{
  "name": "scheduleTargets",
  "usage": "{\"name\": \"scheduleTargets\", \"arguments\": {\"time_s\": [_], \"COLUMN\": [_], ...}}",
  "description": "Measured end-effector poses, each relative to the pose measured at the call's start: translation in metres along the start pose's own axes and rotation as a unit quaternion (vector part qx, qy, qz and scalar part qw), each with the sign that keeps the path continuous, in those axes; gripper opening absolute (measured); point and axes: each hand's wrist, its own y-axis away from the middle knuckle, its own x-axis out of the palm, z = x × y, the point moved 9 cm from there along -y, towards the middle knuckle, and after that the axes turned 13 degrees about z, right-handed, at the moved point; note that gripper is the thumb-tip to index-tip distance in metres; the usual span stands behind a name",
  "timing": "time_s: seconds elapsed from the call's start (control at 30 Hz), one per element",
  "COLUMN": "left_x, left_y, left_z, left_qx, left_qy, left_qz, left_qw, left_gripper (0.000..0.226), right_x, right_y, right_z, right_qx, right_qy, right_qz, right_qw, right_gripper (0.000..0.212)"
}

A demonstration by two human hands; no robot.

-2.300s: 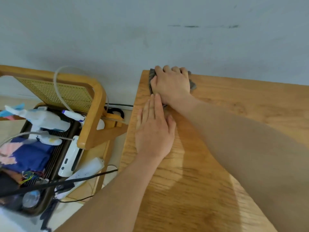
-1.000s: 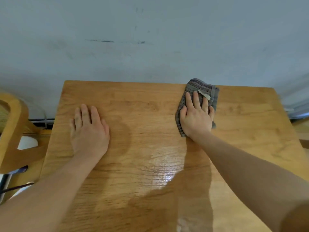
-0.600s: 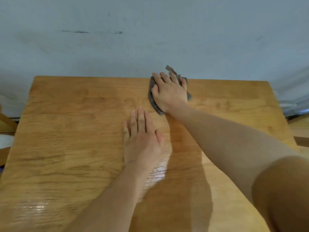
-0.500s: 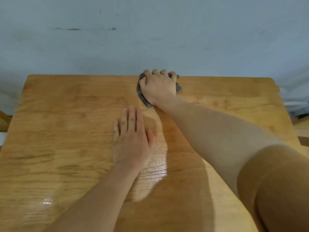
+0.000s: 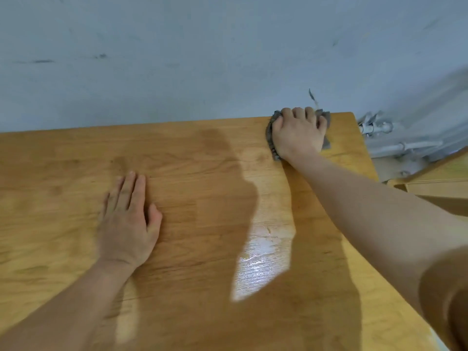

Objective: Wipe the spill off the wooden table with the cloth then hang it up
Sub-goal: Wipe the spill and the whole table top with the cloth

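Grey cloth [image 5: 270, 134] lies bunched at the far right corner of the wooden counter [image 5: 202, 173], close against the back edge and the wall [image 5: 202, 59]. Most of it is hidden under the right hand [image 5: 298, 133], which presses down on it with fingers [image 5: 297, 112] curled over the far side — only the left edge, a strip on the right and a thin tag sticking up behind the knuckles show. That hand is partly closed on the cloth, its arm stretched out from the lower right. A wet, shiny patch [image 5: 260, 259] sits on the counter nearer the person, well apart from the cloth, between the two arms. Left hand [image 5: 126, 224] lies flat on the wood toward the left, palm down, fingers straight and together, holding nothing. Beyond the counter's right end, pale pipes [image 5: 395, 145] run along the wall, and part of another wooden piece [image 5: 435, 181] shows at the right edge — what it is cannot be told.
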Motion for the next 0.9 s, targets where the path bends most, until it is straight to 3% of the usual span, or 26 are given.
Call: {"name": "scheduleTargets", "arguments": {"time_s": [0.17,0.3,0.5,0.73,0.9], "left_x": [0.000,0.000,0.004,0.010,0.008], "left_y": [-0.001,0.002,0.001,-0.001,-0.006], "left_z": [0.003,0.001,-0.004,-0.024,-0.042], "left_qx": [0.000,0.005,0.005,-0.049,-0.066], "left_qy": [-0.009,-0.006,-0.014,0.004,0.007], "left_qz": [0.007,0.004,0.007,0.015,0.059], "left_qw": [1.000,1.000,1.000,0.999,0.996], "left_gripper": [0.068,0.067,0.066,0.062,0.065], "right_x": [0.017,0.012,-0.010,-0.004,0.004], "right_y": [0.029,0.022,-0.011,0.008,0.031], "right_z": [0.069,0.050,-0.050,-0.052,-0.048], "right_qx": [-0.104,-0.155,-0.027,0.024,-0.004], "right_qy": [-0.006,0.008,0.008,-0.032,-0.007], "right_qz": [0.029,0.043,0.013,-0.001,0.028], "right_qw": [0.994,0.987,1.000,0.999,1.000], "right_gripper": [0.052,0.053,0.056,0.056,0.058]}}
